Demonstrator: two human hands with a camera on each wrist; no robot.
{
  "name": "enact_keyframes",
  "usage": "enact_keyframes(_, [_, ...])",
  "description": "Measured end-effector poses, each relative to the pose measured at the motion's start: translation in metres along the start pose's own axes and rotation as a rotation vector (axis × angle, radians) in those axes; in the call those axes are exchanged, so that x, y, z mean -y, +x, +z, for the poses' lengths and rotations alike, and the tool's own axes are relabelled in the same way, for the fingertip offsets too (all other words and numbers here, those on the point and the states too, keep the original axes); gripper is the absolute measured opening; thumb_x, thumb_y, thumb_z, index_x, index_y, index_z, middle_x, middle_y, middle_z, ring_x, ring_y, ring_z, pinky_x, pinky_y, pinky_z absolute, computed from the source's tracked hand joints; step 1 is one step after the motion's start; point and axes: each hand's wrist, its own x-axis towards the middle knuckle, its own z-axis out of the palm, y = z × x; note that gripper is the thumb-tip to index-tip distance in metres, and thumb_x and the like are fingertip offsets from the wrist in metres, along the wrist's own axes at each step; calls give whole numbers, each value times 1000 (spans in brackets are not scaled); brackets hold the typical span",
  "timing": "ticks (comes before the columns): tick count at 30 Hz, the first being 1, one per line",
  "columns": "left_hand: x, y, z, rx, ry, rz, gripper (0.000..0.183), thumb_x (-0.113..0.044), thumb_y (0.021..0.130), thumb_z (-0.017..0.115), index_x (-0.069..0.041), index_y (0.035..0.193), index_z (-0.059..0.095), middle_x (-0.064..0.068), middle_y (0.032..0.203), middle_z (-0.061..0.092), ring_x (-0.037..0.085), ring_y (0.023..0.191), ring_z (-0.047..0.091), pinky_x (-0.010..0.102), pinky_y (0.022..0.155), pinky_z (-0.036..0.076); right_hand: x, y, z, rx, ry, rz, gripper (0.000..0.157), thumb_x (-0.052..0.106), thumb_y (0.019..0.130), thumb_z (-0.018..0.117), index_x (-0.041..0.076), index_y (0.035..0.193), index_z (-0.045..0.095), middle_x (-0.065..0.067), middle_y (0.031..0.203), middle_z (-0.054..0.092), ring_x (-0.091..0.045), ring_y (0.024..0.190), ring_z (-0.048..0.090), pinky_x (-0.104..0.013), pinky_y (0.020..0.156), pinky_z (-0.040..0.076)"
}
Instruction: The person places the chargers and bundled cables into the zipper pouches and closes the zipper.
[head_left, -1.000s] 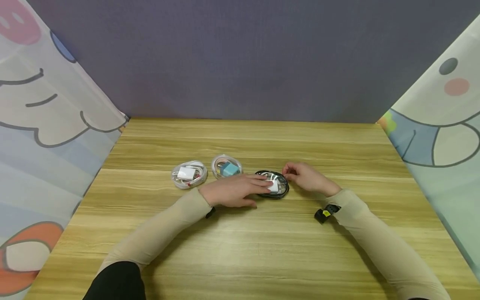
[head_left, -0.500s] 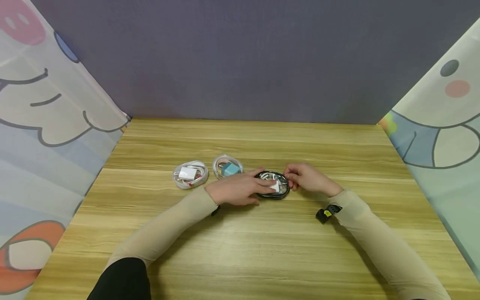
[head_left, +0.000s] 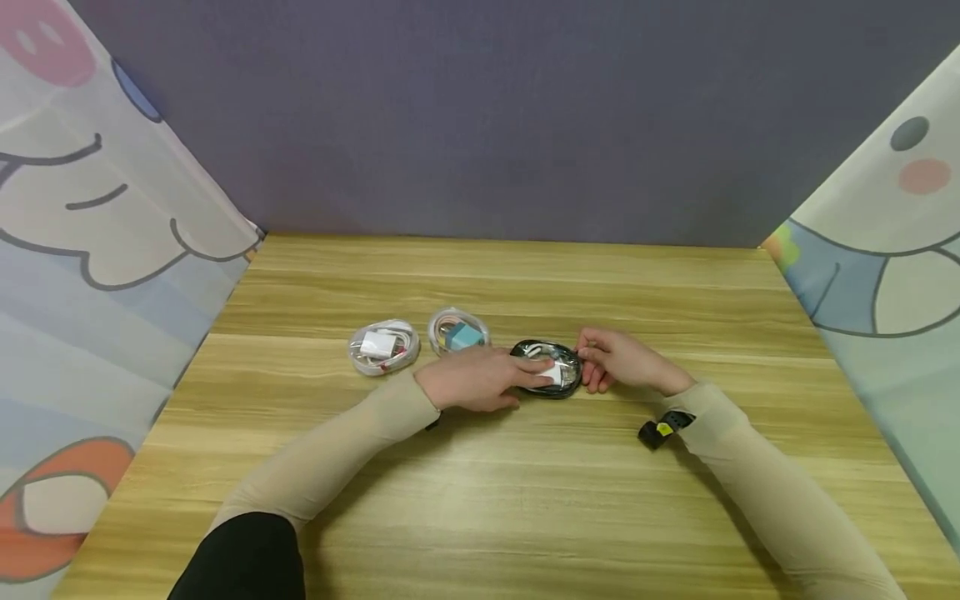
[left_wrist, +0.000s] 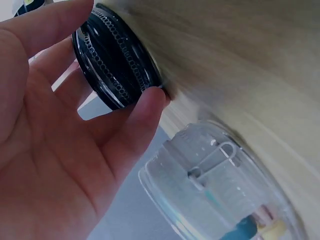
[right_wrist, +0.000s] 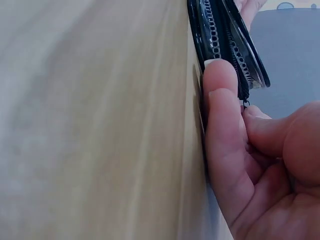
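Three see-through oval cases lie on the table. My left hand (head_left: 472,379) holds the black-edged zip case (head_left: 566,375), its fingers over the top, a white charger plug inside. In the left wrist view, thumb and fingers span the case's zipped side (left_wrist: 117,60). At the case's right end, my right hand (head_left: 622,360) pinches the small zipper pull (right_wrist: 245,103) between thumb and finger. The zip is partly open. Left of these lie a case with a blue plug (head_left: 463,336), partly behind my left hand, and a case with a white plug (head_left: 377,345).
The wooden table (head_left: 480,500) meets a grey-purple panel (head_left: 480,125) at the back. Printed cartoon cloths (head_left: 150,208) hang along both sides. A black wrist camera (head_left: 654,432) sits at my right wrist.
My right hand has shifted slightly toward the near side along the case's right end, its lower fingers now more visible. The left hand has slid a little to the right on the case.
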Motion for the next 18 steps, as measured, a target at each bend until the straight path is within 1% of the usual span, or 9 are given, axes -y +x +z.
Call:
enact_keyframes(2, [-1,0,0,-3,-5,-18,57,-31,90,62,-35,141,39,-14,150,25,13,87,61,28,62,49,-1,-1,0,2,10,-4,15,11,101,39,4,99,51,-16,78,64,-29,63,65,-40,54,55])
enact_keyframes(7, [-3,0,-2,1,8,-40,56,-31,90,62,-36,141,39,-16,150,26,17,101,61,32,67,51,-5,-5,1,3,23,-13,15,13,101,41,2,98,50,-16,78,65,-30,64,66,-40,54,55])
enact_keyframes(12, [-4,0,-2,13,34,-48,56,-32,91,60,-36,142,37,-15,150,24,17,102,60,31,66,51,-8,-11,3,2,43,-3,15,13,101,41,1,98,51,-16,78,66,-30,64,66,-41,55,55])
enact_keyframes(15, [-5,0,-2,11,28,-49,57,-31,91,61,-36,142,37,-16,150,24,16,100,61,30,63,50,-7,-15,5,2,54,2,16,12,101,39,1,98,50,-16,79,66,-30,65,66,-41,56,55])
enact_keyframes(18, [-6,0,-2,5,18,-47,57,-31,91,61,-36,142,38,-16,150,25,16,100,61,31,64,50,-6,-19,7,-4,48,7,16,12,101,39,0,98,49,-15,79,66,-30,66,66,-40,56,55])
